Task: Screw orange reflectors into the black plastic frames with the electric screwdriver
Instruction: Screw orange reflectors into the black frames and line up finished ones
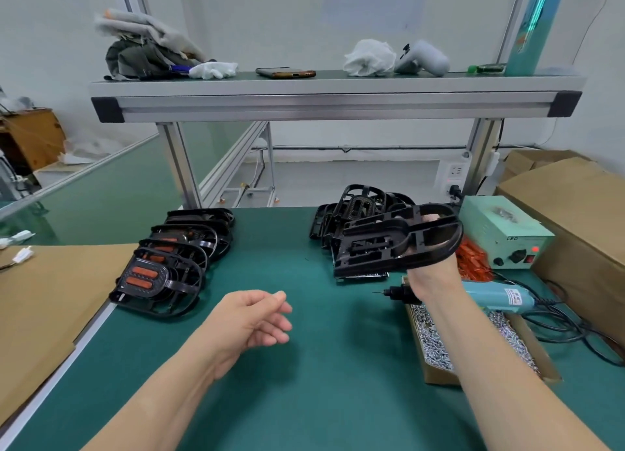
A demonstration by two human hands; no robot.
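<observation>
Head view: right hand grips a black frame raised over the green mat beside the frame pile, left hand empty, fingers loosely curled, electric screwdriver lying across the screw box.

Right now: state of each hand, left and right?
Left hand: open, fingers relaxed, holding nothing.
Right hand: gripping a black plastic frame.
</observation>
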